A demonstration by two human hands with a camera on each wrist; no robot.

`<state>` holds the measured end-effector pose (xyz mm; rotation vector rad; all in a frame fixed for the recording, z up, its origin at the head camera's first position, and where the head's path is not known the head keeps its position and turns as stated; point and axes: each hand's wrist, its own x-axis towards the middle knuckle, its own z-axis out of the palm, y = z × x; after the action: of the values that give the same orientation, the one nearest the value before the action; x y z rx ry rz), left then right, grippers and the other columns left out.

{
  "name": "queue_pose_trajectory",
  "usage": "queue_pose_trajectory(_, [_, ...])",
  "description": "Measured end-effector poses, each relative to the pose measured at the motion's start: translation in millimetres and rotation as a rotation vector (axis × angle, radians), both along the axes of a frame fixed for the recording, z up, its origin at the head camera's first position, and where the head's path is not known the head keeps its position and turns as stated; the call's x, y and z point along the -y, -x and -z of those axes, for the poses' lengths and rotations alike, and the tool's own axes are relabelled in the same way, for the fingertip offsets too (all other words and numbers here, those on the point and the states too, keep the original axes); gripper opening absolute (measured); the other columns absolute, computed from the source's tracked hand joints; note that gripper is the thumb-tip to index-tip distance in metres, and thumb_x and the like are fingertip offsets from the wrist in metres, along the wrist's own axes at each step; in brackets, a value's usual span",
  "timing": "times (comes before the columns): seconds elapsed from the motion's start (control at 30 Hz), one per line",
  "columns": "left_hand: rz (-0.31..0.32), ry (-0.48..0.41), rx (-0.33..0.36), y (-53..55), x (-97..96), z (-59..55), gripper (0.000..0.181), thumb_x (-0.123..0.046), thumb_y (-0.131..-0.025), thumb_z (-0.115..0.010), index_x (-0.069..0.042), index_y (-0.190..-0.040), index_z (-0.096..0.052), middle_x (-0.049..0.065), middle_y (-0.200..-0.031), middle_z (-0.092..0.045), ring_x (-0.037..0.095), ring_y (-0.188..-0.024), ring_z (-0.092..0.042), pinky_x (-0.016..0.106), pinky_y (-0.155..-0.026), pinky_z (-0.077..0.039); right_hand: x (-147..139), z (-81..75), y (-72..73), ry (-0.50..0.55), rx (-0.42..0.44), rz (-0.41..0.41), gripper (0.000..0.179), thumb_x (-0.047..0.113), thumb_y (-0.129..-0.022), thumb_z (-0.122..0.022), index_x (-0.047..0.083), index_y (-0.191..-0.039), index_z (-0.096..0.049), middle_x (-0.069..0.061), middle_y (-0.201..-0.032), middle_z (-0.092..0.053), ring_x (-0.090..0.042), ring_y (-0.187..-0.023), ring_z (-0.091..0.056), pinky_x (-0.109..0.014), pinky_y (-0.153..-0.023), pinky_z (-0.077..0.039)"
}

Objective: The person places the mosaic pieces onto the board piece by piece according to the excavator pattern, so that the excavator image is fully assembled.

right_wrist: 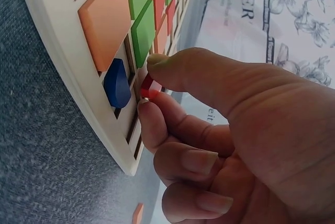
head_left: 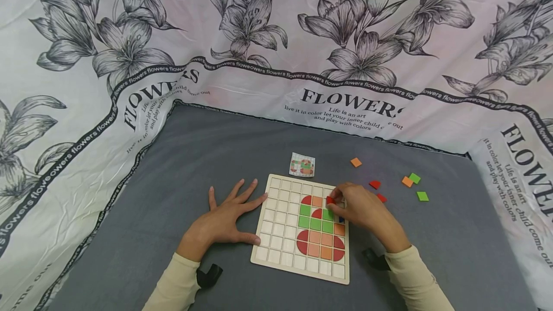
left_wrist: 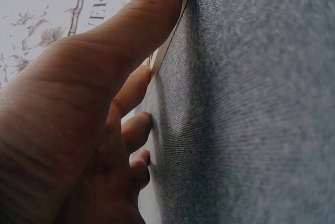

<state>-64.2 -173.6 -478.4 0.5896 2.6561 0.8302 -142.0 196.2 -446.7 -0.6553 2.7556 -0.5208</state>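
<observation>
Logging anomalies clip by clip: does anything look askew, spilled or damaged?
Nothing stands out: the board lies flat, the right hand pinches a red piece, and the loose tiles scattered to the board's right seem ordinary.

The pale beige, square wooden grid board (head_left: 276, 216) carries red curved pieces (head_left: 302, 247), bright green square tiles (head_left: 316, 225), orange square tiles (head_left: 326, 252) and a dark blue piece (right_wrist: 118, 85). The fabric-covered surface (head_left: 194, 157) is plain grey; the white fabric backdrop (head_left: 294, 56) bears black line-drawn flowers (head_left: 362, 59) and lettering (head_left: 345, 103).
</observation>
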Motion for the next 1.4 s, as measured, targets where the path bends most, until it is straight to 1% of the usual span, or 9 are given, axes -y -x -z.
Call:
queue_pose_trajectory(0.37, [0.004, 0.005, -0.004, 0.5, 0.7, -0.1, 0.106, -0.064, -0.078, -0.086, -0.033, -0.166, -0.037, 0.001, -0.178, -0.013, 0.038, -0.164, -0.001, 0.085, -0.107, 0.019, -0.6, 0.0, 0.0, 0.002, 0.014, -0.001, 0.028, 0.034, -0.093, -0.084, 0.01, -0.105, -0.075, 0.002, -0.095, -0.071, -0.007, -0.075, -0.061, -0.027, -0.06, -0.052])
queue_pose_trajectory(0.77, [0.006, 0.012, -0.014, 1.5, 0.9, -0.7, 0.107, -0.065, -0.077, -0.087, -0.033, -0.166, -0.037, 0.002, -0.178, -0.013, 0.038, -0.164, -0.001, 0.086, -0.107, 0.018, 1.4, -3.4, -0.8, 0.002, 0.016, 0.006, 0.023, 0.035, -0.097, -0.08, 0.013, -0.101, -0.077, 0.006, -0.09, -0.071, -0.005, -0.068, -0.056, -0.029, -0.058, -0.048])
queue_pose_trajectory(0.9, [0.007, 0.013, -0.018, 2.1, 1.0, -0.8, 0.107, -0.065, -0.077, -0.087, -0.033, -0.166, -0.037, 0.002, -0.178, -0.014, 0.038, -0.164, -0.001, 0.086, -0.107, 0.018, 1.8, -3.6, -0.5, -0.007, 0.032, 0.015, 0.021, 0.033, -0.097, -0.08, 0.013, -0.101, -0.078, 0.006, -0.089, -0.07, -0.006, -0.066, -0.055, -0.029, -0.057, -0.048])
queue_pose_trajectory(1.13, [0.011, 0.012, -0.007, 2.2, 1.5, 0.4, 0.107, -0.065, -0.077, -0.086, -0.033, -0.167, -0.037, 0.002, -0.178, -0.013, 0.037, -0.164, 0.0, 0.086, -0.107, 0.018, 2.3, -2.9, -0.4, -0.002, 0.051, -0.001, 0.013, 0.026, -0.098, -0.079, 0.013, -0.1, -0.078, 0.004, -0.093, -0.072, -0.007, -0.068, -0.055, -0.029, -0.058, -0.048])
queue_pose_trajectory(1.4, [0.006, 0.012, -0.006, 0.8, 1.3, 0.2, 0.107, -0.065, -0.077, -0.087, -0.033, -0.166, -0.037, 0.002, -0.178, -0.014, 0.038, -0.164, -0.001, 0.086, -0.107, 0.018, 2.6, -3.2, 0.2, -0.012, 0.082, 0.016, 0.014, 0.024, -0.099, -0.078, 0.01, -0.102, -0.077, 0.002, -0.092, -0.072, -0.009, -0.068, -0.056, -0.029, -0.058, -0.048])
